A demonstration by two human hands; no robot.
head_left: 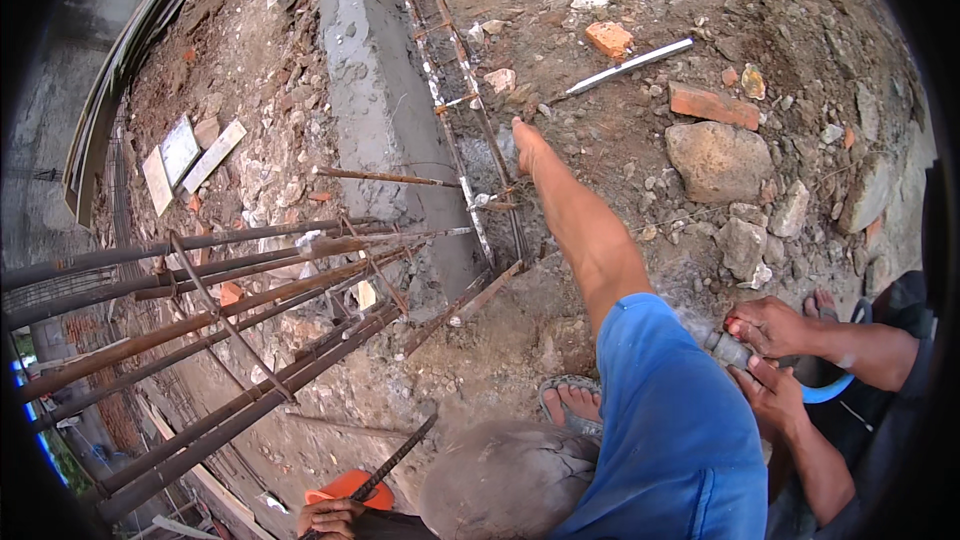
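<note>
My right arm, in a blue short sleeve, stretches forward over a slim cage of rusty rebar (481, 130). My right hand (527, 147) is beside its right-hand bars, seen edge-on with the fingertips pointing ahead; I see nothing held, and whether it touches a bar is unclear. At the lower edge my left hand (335, 518) is closed around a dark ribbed steel bar (400, 455) that slants up to the right. Just behind that hand shows an orange object (345, 487), partly covered. A fresh grey concrete beam (365, 80) runs alongside the cage.
At right another person's hands (765, 335) hold a metal fitting (728, 350) on a blue hose (828, 390). Long thick rebars (200, 325) cross the left side. Large stones (718, 162), a brick (714, 106) and a pale metal strip (630, 66) lie on rubble. A sandalled foot (575, 403) stands below.
</note>
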